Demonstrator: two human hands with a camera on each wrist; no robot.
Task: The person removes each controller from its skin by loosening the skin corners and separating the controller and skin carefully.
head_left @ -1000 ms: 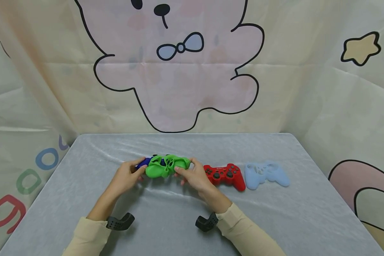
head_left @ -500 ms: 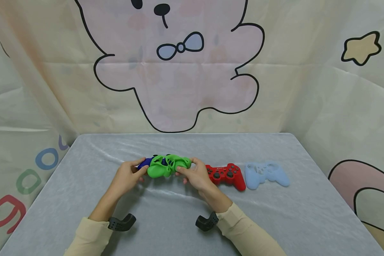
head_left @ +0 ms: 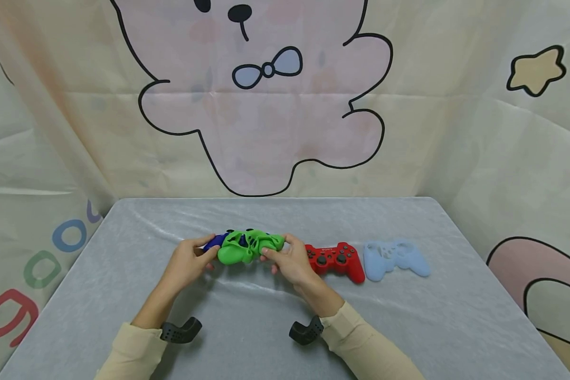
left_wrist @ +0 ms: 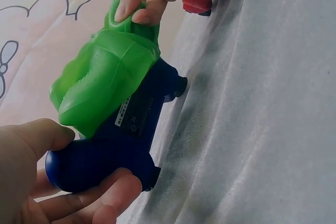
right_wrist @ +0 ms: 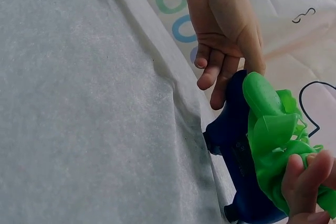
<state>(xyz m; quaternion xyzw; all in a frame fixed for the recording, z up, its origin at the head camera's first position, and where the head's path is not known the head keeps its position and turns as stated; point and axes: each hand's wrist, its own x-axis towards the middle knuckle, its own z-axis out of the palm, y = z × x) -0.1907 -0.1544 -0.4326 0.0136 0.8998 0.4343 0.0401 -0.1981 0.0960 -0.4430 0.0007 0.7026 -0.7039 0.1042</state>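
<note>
Between the two hands is a dark blue game controller [left_wrist: 139,124] with a green silicone cover [head_left: 239,250] partly over it. The left hand [head_left: 186,261] holds the controller by its left grip, thumb on one side and fingers on the other. At the other end, the right hand [head_left: 292,261] pinches the green cover between thumb and fingers. In the left wrist view the cover lies bunched and loose across the controller, whose label side is bare. Part of the controller is hidden under the cover.
A red game controller [head_left: 334,261] lies on the grey cloth-covered table [head_left: 247,327], just right of the right hand. Beside it lies a light blue silicone cover [head_left: 394,258]. Behind the table hangs a printed curtain [head_left: 285,126]. Each wrist wears a black strap mount [head_left: 181,331].
The controller and green cover have shifted slightly to the right with both hands over the last second. Both hands keep their hold. The red controller and light blue cover have not moved.
</note>
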